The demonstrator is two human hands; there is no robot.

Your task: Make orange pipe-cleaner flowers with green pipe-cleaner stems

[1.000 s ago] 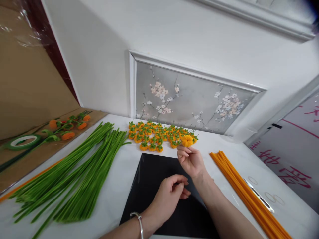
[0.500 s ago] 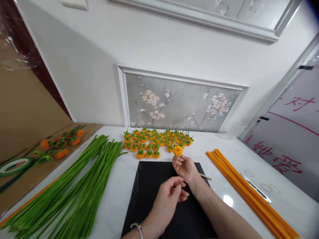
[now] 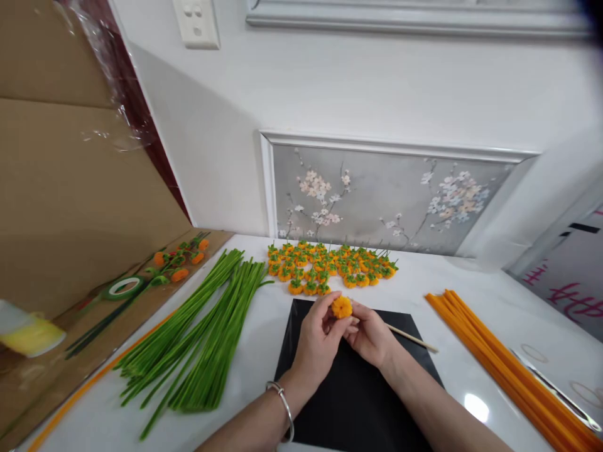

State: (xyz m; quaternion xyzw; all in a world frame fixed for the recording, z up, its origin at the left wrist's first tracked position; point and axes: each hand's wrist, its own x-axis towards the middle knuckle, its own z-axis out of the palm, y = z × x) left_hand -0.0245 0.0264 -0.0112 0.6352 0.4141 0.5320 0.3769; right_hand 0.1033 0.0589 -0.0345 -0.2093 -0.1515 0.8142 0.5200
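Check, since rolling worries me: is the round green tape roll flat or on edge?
Flat: the tape roll faces up, hole showing, on brown cardboard.

This was a small handicraft workplace, as the green stems (image 3: 214,351), grouped orange flowers (image 3: 332,269) and white table (image 3: 257,358) showed.

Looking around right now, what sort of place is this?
Probably a craft corner, perhaps in a home or small workshop: long green strips lie bundled on a white table, small orange-and-green flowers cluster near the wall, and another orange flower is being held.
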